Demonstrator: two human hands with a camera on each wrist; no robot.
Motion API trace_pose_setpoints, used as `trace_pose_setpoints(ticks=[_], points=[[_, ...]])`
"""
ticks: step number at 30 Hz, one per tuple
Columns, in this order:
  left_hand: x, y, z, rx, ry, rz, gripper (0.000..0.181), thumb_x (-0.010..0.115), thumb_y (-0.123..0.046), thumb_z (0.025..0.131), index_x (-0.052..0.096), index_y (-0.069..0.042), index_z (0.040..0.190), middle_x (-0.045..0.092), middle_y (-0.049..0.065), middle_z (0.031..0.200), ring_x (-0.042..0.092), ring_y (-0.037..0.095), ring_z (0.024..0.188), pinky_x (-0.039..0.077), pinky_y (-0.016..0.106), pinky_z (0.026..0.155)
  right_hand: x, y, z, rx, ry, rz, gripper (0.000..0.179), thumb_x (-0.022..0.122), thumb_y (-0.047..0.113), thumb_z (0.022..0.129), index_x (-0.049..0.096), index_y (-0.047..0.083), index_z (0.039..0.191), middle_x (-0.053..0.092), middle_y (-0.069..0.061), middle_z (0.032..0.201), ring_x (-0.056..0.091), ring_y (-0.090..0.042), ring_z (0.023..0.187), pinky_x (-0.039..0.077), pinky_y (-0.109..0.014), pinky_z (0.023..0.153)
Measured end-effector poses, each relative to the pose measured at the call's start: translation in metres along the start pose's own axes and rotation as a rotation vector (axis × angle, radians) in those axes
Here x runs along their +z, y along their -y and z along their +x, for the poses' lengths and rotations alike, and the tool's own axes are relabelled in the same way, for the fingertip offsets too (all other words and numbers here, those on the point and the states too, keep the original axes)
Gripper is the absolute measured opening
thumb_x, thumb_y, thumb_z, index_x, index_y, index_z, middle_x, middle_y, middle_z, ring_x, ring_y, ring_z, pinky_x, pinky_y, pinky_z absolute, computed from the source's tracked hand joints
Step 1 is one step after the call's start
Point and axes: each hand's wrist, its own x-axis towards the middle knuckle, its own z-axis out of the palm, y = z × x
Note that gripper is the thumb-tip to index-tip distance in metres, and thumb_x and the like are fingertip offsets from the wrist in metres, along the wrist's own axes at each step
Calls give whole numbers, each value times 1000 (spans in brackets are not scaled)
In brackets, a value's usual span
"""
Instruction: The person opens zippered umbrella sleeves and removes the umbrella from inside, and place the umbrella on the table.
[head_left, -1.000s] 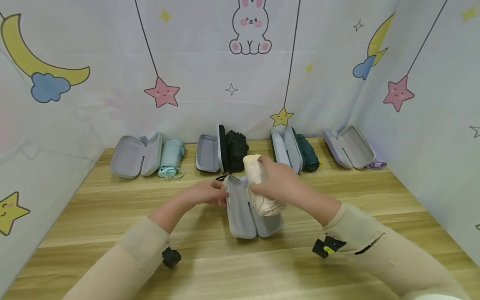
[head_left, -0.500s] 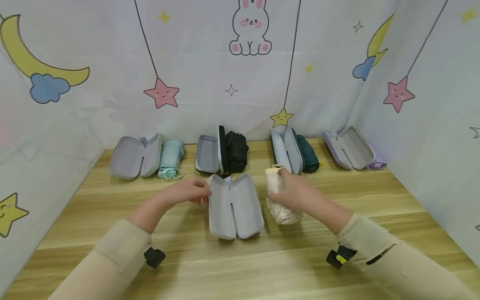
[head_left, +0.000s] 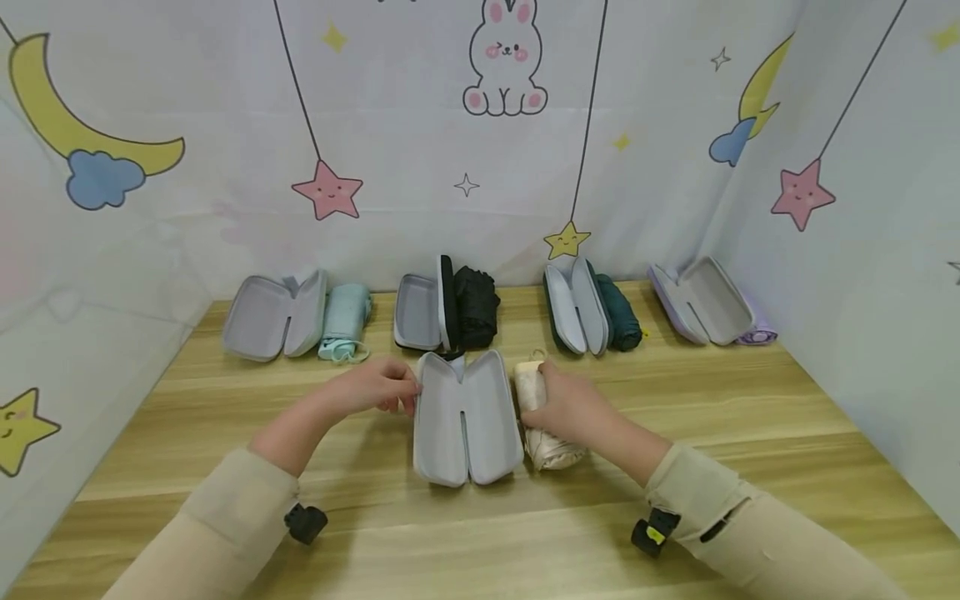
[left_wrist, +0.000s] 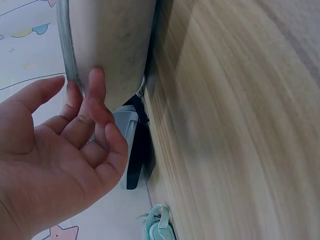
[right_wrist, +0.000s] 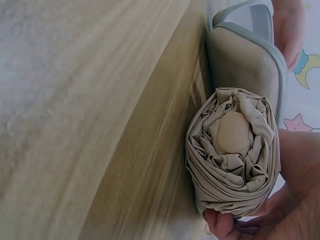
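Note:
A beige folded umbrella [head_left: 551,450] lies just right of a spread-open zip case [head_left: 491,417] with a pale grey lining. My right hand [head_left: 573,406] grips the umbrella from its right side, fingers over its far part. The right wrist view shows the umbrella's end [right_wrist: 232,160], with gathered cloth folds around a rounded tan knob, close beside the case's beige outer shell [right_wrist: 245,65]. My left hand [head_left: 372,386] is at the case's left edge. In the left wrist view its fingers [left_wrist: 96,80] are loosely bent, touching the outer wall of the case [left_wrist: 112,45].
Along the back stand more spread cases with umbrellas beside them: a mint case [head_left: 255,321] and umbrella [head_left: 347,317], a black case [head_left: 448,304] and umbrella [head_left: 476,308], a dark green umbrella [head_left: 619,312] by its case [head_left: 577,304], and a lilac case [head_left: 705,300]. Printed cloth walls enclose the table [head_left: 225,400].
The umbrella came off the case to the right in my right hand, then down and slightly left beside it. The case shifted left and spread wider, my left hand moving left with it.

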Motion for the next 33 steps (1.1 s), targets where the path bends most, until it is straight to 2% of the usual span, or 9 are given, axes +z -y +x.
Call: trace_pose_setpoints(ticks=[4,7,10,14,18,23,27,30,33], points=[[0,-1,-4,-2,-10,18,23,52,-14,100,64,1,89,69,9,79,58,20,70,47,38,68,1,0,1,2,7,-12,88,73,37,83,30,-5,147,62,-23,117,63,-25,81,52,-42,72],[-1,-4,-7,5,-27,51,25,50,-16,101,63,1,89,68,9,79,60,27,75,49,44,73,0,0,1,-4,14,-43,89,71,41,85,30,-8,147,61,-26,120,64,-33,93,52,-45,79],[-2,-7,-11,8,-59,81,25,49,-17,102,62,2,92,68,9,80,60,32,79,49,49,78,-1,-1,0,-10,23,-74,88,67,45,88,30,-9,147,55,-30,128,58,-40,111,48,-50,89],[-2,-13,-15,2,-137,134,27,49,-20,103,62,4,99,66,8,83,60,32,85,48,48,80,-13,0,-6,-10,17,-108,83,58,50,94,30,-6,149,47,-29,138,50,-44,122,43,-55,96],[1,-22,-20,-3,-265,224,27,50,-25,103,61,-1,105,65,6,90,59,28,89,47,41,76,-35,1,-17,-89,-67,-171,72,53,51,97,41,-1,145,50,-26,137,50,-43,122,42,-56,96],[5,-30,-26,57,-496,402,33,49,-36,103,58,-7,116,63,7,101,59,26,92,48,44,78,-58,-13,-23,-317,-245,-240,64,59,48,95,49,4,141,53,-19,134,51,-39,120,42,-54,96],[-1,-24,-30,136,-613,594,47,47,-39,103,51,-4,133,56,16,125,53,34,114,42,52,93,-65,-32,-18,-489,-373,-352,68,64,47,91,47,7,143,43,-19,145,41,-40,131,33,-57,104],[-11,-15,-34,161,-665,765,55,51,-38,101,43,-4,143,42,17,144,37,38,133,33,57,103,-69,-46,-14,-509,-397,-397,74,64,51,90,42,10,147,30,-20,153,27,-42,139,22,-62,108],[-23,-4,-39,127,-678,909,64,54,-42,99,34,-10,151,27,14,156,19,39,143,22,62,108,-71,-58,-11,-459,-375,-419,78,59,59,90,35,17,152,20,-18,158,14,-42,144,13,-67,108]])
